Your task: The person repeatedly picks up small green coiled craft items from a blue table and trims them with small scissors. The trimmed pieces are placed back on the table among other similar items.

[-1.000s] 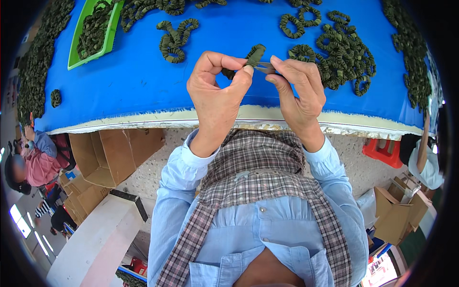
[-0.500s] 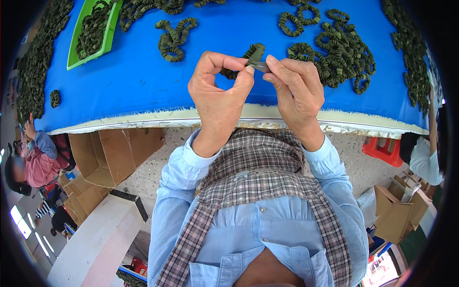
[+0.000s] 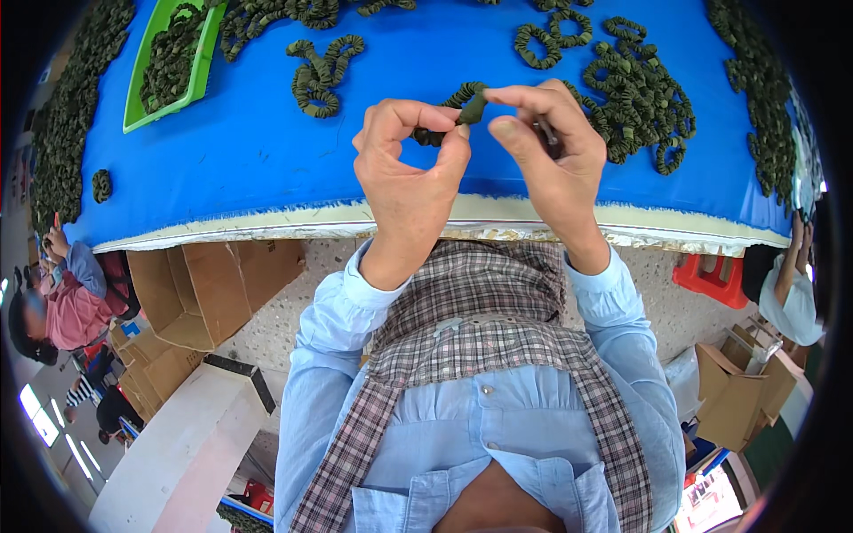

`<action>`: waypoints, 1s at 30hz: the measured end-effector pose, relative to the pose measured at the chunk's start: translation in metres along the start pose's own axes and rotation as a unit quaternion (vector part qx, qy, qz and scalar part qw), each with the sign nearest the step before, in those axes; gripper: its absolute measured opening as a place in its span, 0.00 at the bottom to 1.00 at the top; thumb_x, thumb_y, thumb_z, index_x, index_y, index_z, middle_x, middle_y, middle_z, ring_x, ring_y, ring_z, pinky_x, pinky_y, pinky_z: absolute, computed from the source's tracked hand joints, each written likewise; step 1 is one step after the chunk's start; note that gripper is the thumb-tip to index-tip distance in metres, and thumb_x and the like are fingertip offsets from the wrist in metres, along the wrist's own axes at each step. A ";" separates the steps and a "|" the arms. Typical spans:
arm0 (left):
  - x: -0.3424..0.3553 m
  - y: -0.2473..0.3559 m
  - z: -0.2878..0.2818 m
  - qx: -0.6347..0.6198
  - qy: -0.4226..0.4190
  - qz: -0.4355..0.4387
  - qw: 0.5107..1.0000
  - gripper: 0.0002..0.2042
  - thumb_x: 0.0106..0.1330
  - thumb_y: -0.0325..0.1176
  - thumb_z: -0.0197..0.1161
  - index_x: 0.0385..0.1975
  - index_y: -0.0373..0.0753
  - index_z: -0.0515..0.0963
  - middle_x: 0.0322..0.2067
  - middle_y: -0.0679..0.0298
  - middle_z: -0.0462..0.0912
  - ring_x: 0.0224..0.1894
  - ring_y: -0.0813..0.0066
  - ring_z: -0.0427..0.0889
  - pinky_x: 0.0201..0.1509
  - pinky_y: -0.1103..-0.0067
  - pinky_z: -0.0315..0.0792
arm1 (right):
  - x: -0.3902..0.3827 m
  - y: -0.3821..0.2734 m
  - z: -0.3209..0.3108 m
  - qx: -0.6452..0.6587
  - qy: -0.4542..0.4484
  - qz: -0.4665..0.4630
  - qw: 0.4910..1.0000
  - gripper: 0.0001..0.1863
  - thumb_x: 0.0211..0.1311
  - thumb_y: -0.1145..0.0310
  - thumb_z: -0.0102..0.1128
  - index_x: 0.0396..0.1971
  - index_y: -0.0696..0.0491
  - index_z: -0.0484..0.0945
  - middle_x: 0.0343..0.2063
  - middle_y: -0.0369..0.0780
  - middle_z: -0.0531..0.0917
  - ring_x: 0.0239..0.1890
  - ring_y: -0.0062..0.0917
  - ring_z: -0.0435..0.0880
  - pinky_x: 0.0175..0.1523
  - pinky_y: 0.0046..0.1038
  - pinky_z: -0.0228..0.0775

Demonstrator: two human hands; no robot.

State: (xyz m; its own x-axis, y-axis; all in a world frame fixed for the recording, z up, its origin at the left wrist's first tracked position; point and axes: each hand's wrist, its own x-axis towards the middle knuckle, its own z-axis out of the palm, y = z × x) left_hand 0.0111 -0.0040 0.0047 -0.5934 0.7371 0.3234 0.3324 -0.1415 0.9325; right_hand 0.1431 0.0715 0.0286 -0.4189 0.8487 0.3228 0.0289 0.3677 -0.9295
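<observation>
The ring [image 3: 473, 110] was between the two hands, above the blue cloth [image 3: 267, 169]. The left hand [image 3: 404, 164] pinched it between thumb and index finger, by the tips only. The right hand [image 3: 560, 151] had its index fingertip at the smooth part of the ring; whether it pressed there, I could not tell. The thumb of this hand stood apart from the ring, and the other fingers were folded around a dark tool [image 3: 548, 138], mostly hidden.

In my judgement, the small pinch was the weak place: a strong push from the right index finger could have turned the ring or pulled it out. The tool was a second risk. If the folded fingers became loose, it could have slipped down; and because its tip was not visible, it might have caught the gathered fabric or pricked the palm. A dropped ring could also have rolled towards the pile [image 3: 635, 107] on the right, where, among rings of the same dark green, it would be difficult to find again.
</observation>
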 end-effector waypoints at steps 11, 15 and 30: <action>-0.001 -0.002 0.002 0.050 0.040 0.060 0.996 0.20 0.51 0.21 0.70 0.43 0.43 0.73 0.34 0.69 0.87 0.41 0.76 0.74 0.57 0.73 0.56 | -0.002 0.011 0.007 -0.068 -0.052 -0.076 0.993 0.07 0.57 0.77 0.67 0.35 0.57 0.80 0.27 0.37 0.76 0.25 0.21 0.74 0.28 0.25 0.65; 0.000 -0.001 0.001 0.032 0.047 0.027 0.998 0.20 0.51 0.21 0.71 0.44 0.43 0.73 0.33 0.69 0.88 0.45 0.76 0.71 0.57 0.73 0.56 | -0.010 0.014 0.001 -0.060 -0.046 -0.023 0.997 0.10 0.58 0.73 0.69 0.39 0.58 0.81 0.28 0.36 0.76 0.28 0.21 0.75 0.31 0.24 0.67; 0.002 -0.004 0.001 0.157 0.046 0.179 0.970 0.18 0.49 0.22 0.72 0.40 0.42 0.78 0.38 0.74 0.81 0.40 0.76 0.76 0.52 0.73 0.56 | -0.006 0.016 0.004 -0.222 0.073 -0.212 0.949 0.14 0.45 0.73 0.75 0.35 0.56 0.85 0.28 0.38 0.81 0.27 0.27 0.79 0.29 0.27 0.69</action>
State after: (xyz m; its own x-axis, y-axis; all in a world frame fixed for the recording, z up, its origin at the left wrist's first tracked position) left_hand 0.0099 -0.0015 0.0015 -0.4566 0.6142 0.6436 0.7275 -0.1586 0.6675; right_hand 0.1420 0.0708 0.0114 -0.3500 0.6209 0.7015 0.2796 0.7839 -0.5544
